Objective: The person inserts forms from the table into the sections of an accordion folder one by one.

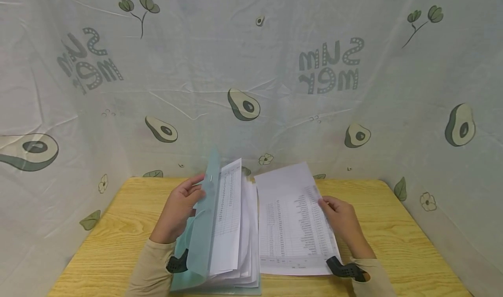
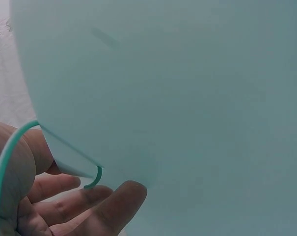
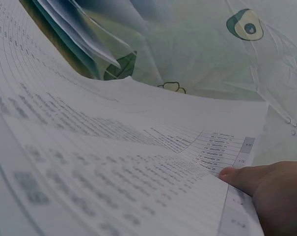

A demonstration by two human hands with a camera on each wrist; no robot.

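My left hand (image 1: pixel 178 207) holds the raised cover of a pale teal plastic document folder (image 1: pixel 204 227). In the left wrist view the cover (image 2: pixel 168 98) fills most of the picture, with fingers (image 2: pixel 121 201) against it and a green elastic cord (image 2: pixel 8 152) looping past the hand. Inside the folder stands a stack of printed papers (image 1: pixel 229 218), partly fanned. To the right, my right hand (image 1: pixel 342 216) pinches the right edge of a printed sheet (image 1: pixel 294 218). The right wrist view shows this sheet (image 3: pixel 138 147) bending, the thumb (image 3: pixel 241 178) on its printed side.
The folder rests on a wood-grain table (image 1: pixel 118 227) near its front edge. Behind and at both sides hangs a pale curtain (image 1: pixel 275 126) printed with avocados and leaves. Each wrist carries a black strap mount (image 1: pixel 347 270).
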